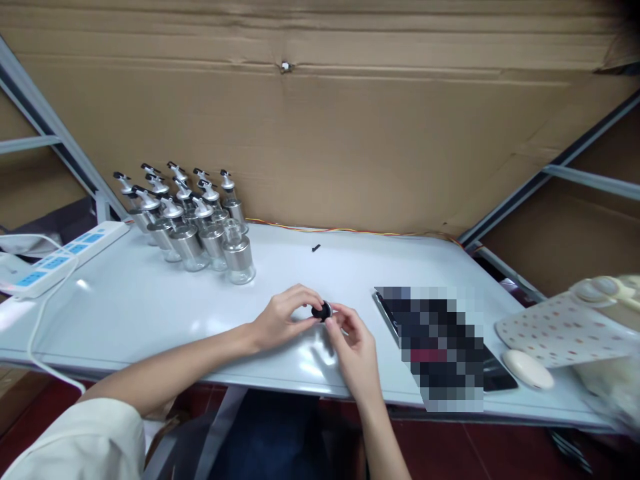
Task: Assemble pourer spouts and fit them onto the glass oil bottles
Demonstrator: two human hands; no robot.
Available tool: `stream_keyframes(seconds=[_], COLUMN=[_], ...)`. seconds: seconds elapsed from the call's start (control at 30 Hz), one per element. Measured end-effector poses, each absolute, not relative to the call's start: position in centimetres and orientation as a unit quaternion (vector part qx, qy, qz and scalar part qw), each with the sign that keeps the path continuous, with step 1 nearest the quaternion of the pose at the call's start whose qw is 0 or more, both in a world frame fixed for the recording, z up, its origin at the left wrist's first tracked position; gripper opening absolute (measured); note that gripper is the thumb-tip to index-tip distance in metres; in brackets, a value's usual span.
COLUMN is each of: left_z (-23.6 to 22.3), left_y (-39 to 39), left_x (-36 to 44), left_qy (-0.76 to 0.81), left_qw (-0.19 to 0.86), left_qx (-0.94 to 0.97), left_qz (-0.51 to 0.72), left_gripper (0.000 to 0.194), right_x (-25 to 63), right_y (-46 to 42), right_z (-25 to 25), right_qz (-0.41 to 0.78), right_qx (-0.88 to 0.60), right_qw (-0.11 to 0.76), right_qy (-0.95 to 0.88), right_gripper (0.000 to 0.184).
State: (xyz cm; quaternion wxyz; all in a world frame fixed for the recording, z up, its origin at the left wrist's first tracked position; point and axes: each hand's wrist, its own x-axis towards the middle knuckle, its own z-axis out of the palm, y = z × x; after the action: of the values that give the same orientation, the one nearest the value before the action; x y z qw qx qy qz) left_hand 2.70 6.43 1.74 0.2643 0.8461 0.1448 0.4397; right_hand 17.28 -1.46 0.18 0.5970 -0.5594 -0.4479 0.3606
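Above the front middle of the table, my left hand (287, 315) and my right hand (353, 340) meet. Both pinch a bottle stopper (321, 311), small, round and black with a silver edge; fingers cover part of it. Beyond them, to the left, stands an open glass bottle (239, 257) with a metal sleeve and no pourer on top. Several similar bottles (187, 245) behind it carry silver pourers with black flip levers. A small loose black lever (316, 248) lies on the table farther back.
On the white table (280, 267), a tablet (500, 377), partly blurred out, lies right of my hands. Past it are a cream oval object (529, 369) and a dotted white container (560, 327). A power strip (75, 257) with a white cable lies left. Cardboard (350, 133) walls the back.
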Motion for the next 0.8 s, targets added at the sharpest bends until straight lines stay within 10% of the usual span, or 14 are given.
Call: stream_keyframes(seconds=[0.17, 0.47, 0.8], left_z=[2.0, 2.6, 2.7], left_y=[6.1, 6.6, 6.9], left_x=[2.7, 2.6, 2.3], left_qy=[0.117, 0.233, 0.249], left_qw=[0.276, 0.601, 0.628], left_qx=[0.861, 0.718, 0.701], left_qz=[0.410, 0.264, 0.228], left_gripper=[0.022, 0.028, 0.030], right_x=[17.1, 17.1, 17.2], right_y=[-1.5, -1.5, -1.7], right_z=[-0.1, 0.3, 0.3], right_qz=[0.433, 0.445, 0.461], right_qx=[-0.529, -0.516, -0.502], right_qw=[0.584, 0.593, 0.580], right_qy=[-0.438, -0.430, -0.446], right_gripper=[0.033, 0.032, 0.030])
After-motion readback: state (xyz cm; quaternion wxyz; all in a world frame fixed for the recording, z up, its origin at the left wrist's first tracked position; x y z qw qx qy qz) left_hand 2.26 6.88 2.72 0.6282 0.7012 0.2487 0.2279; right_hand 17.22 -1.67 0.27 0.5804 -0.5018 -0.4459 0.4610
